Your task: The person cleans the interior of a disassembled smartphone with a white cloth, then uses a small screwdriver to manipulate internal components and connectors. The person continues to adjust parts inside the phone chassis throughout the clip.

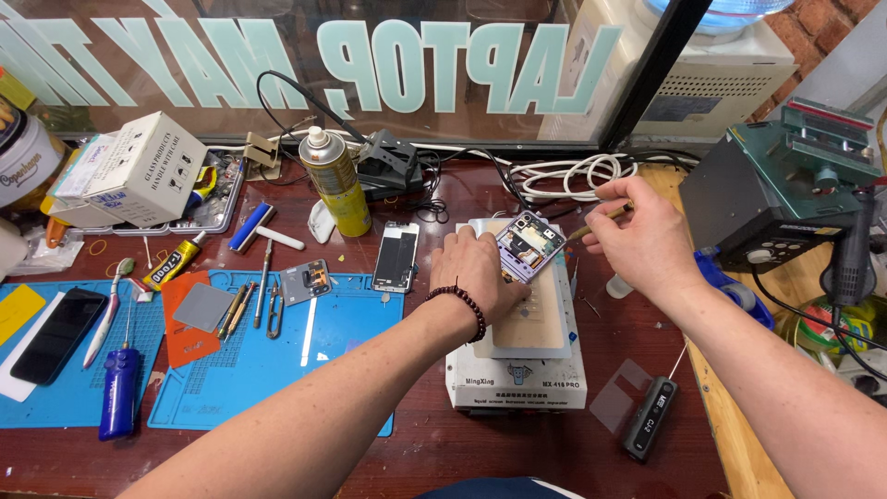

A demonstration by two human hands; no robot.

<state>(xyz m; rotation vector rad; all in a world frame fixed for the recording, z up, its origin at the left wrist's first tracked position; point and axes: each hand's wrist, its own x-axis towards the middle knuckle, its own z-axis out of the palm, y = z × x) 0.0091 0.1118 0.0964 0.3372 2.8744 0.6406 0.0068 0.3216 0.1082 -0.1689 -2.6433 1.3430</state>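
My left hand [477, 273] rests on the tan pad of a white heating plate machine [517, 374] and holds an opened lilac phone [528, 246] tilted up, its inner parts showing. My right hand [644, 242] grips a thin wooden-handled tool [601, 222] whose tip points at the phone's upper right edge. A dark bead bracelet [460, 306] circles my left wrist.
A blue work mat [268, 360] lies to the left with tweezers, a phone frame [396, 256], a small module [306, 280] and an orange card. A yellow spray can [334, 181], white box [148, 169], black phone [55, 334], blue pen-shaped tool [119, 393], black gadget [650, 418] and grey machine [785, 185] surround them.
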